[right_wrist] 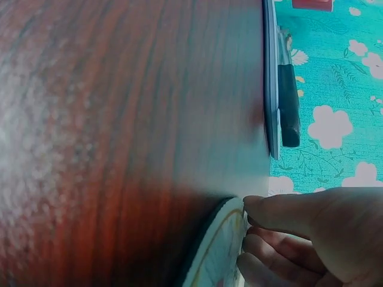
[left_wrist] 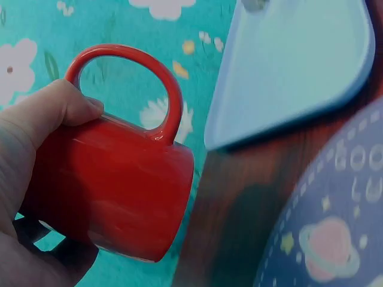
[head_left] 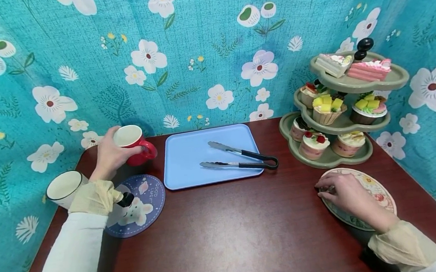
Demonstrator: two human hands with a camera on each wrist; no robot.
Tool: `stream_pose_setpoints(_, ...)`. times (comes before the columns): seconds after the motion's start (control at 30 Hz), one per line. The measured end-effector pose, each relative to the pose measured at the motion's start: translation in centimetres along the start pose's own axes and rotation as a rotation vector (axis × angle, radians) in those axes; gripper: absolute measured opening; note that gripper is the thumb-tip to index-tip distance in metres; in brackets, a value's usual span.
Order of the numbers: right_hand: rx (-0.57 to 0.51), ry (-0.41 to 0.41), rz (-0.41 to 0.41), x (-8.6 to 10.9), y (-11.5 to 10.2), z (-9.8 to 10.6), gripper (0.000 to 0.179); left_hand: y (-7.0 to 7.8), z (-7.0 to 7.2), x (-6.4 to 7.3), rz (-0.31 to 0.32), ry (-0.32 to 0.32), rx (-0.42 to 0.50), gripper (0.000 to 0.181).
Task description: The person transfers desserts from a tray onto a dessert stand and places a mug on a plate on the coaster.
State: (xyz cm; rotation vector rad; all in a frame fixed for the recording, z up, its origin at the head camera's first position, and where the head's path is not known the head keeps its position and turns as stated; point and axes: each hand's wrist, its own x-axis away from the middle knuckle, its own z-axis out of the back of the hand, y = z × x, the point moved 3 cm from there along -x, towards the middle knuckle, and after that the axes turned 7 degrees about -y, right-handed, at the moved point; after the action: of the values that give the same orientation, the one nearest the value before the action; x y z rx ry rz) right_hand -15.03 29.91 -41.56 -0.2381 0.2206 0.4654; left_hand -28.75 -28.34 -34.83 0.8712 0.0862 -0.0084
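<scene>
In the head view, my left hand holds a red mug with a white inside at the back left, beyond a round blue rabbit coaster. The left wrist view shows the thumb along the mug's red side, close to its handle; the other fingers go round it, partly hidden. At the right, my right hand rests over the left part of a round floral mat. Its fingers are loosely bent, with the fingertips at the mat's edge in the right wrist view.
A blue tray holds black-handled metal tongs, their handle end past its right edge. A white cup stands left of my left forearm. The green three-tier stand at the back right carries several cakes. A flowered curtain backs the table.
</scene>
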Motion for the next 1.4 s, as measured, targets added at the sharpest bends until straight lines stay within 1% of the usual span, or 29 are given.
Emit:
stream_pose_setpoints(0.17, -0.015, -0.004, 0.015, 0.0, 0.0, 0.1, 0.022, 2.0, -0.9, 0.5, -0.033, -0.01, -0.016, 0.095)
stream_pose_setpoints(0.27, -0.02, -0.007, 0.021, -0.1, 0.0, 0.3, 0.023, 3.3, -1.6, 0.8, -0.044, -0.033, -0.008, 0.093)
stream_pose_setpoints(0.33, -0.026, -0.018, 0.015, -0.2, -0.2, 0.4, 0.022, 4.1, -2.1, 1.0, -0.057, -0.054, 0.001, 0.091)
stream_pose_setpoints(0.47, -0.07, -0.063, -0.029, -0.5, -0.4, 0.5, 0.021, 5.4, -3.4, 1.3, -0.082, -0.082, 0.004, 0.088)
stream_pose_setpoints(0.57, -0.137, -0.084, -0.057, -0.8, -0.8, 0.6, 0.019, 6.2, -4.4, 1.4, -0.11, -0.093, -0.012, 0.087)
stream_pose_setpoints(0.67, -0.211, -0.086, -0.076, -1.2, -1.3, 0.8, 0.018, 6.9, -5.5, 1.6, -0.141, -0.107, -0.02, 0.086)
stream_pose_setpoints(0.83, -0.276, -0.052, -0.102, -2.5, -2.1, 1.5, 0.02, 8.5, -7.6, 1.9, -0.192, -0.147, -0.004, 0.087)
stream_pose_setpoints(1.0, -0.364, -0.037, -0.103, -3.7, -3.4, 2.2, 0.022, 10.1, -9.8, 2.1, -0.227, -0.185, 0.033, 0.087)
stream_pose_setpoints(1.17, -0.479, -0.028, -0.101, -4.9, -4.9, 2.5, 0.022, 11.6, -11.9, 2.4, -0.263, -0.238, 0.096, 0.086)
stream_pose_setpoints(1.23, -0.544, -0.022, -0.098, -5.4, -5.6, 2.5, 0.022, 12.3, -12.7, 2.5, -0.277, -0.255, 0.114, 0.086)
stream_pose_setpoints(1.4, -0.688, -0.018, -0.095, -6.4, -7.1, 2.4, 0.022, 13.8, -14.2, 2.9, -0.288, -0.265, 0.119, 0.088)
